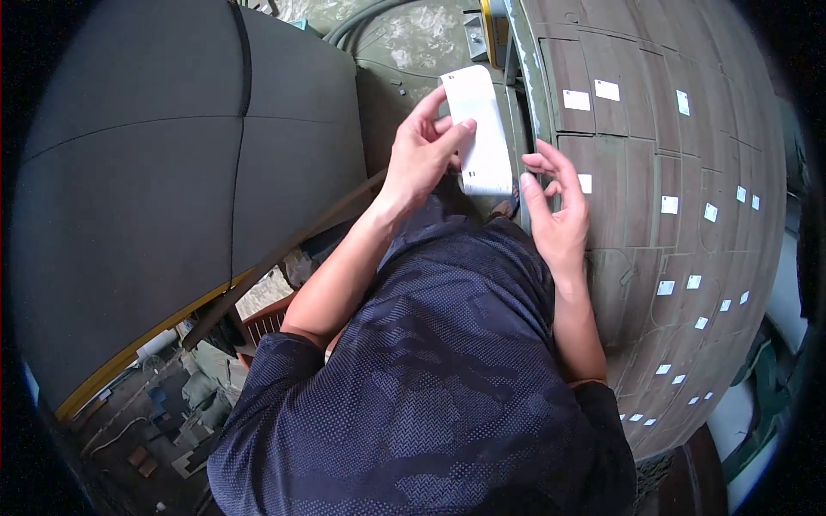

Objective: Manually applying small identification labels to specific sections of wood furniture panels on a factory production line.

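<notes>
A white strip of label backing [483, 129] hangs upright in front of me, long and slightly curved, with small dark marks near its ends. My left hand [420, 153] grips it by its left edge, thumb on the face and fingers behind. To the right of the strip, my right hand [557, 206] is raised with thumb and fingers curved and apart, and nothing shows between them. Just beyond that hand lies a brown-grey sheet [624, 219] with cut outlines, dotted with several small white labels [669, 205]. One label [586, 183] is partly covered by my right hand.
On the left stands a large dark grey padded surface [155, 172] with a yellow-brown lower edge. A grey hose [366, 15] and a metal bracket [476, 36] are at the top. Scraps [163, 413] litter the floor at lower left.
</notes>
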`<move>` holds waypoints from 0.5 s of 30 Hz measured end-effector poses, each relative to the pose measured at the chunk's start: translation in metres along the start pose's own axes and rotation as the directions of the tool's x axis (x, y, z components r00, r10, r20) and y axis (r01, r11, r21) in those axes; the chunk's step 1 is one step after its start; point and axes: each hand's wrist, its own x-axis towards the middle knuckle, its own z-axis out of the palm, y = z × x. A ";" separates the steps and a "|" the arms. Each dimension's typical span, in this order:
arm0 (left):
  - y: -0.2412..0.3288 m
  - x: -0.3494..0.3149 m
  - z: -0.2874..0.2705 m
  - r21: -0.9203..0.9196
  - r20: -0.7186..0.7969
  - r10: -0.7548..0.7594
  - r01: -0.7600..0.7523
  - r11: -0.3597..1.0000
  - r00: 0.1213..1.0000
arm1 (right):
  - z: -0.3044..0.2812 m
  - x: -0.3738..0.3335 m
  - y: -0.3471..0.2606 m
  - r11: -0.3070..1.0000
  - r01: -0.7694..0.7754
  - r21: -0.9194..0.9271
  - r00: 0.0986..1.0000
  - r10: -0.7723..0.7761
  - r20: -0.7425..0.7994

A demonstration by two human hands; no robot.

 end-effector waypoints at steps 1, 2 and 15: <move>0.001 -0.003 0.006 -0.022 0.043 0.023 -0.022 1.000 0.999 | -0.004 0.003 0.002 0.998 -0.035 0.048 0.999 0.036 -0.026; -0.002 -0.005 0.006 -0.021 0.085 -0.013 0.015 1.000 0.996 | -0.005 0.007 0.002 0.998 -0.038 0.056 0.999 0.040 -0.033; -0.015 -0.023 0.024 -0.102 0.300 -0.084 0.120 0.987 0.950 | -0.003 0.036 0.005 0.956 -0.050 0.290 0.999 0.041 0.036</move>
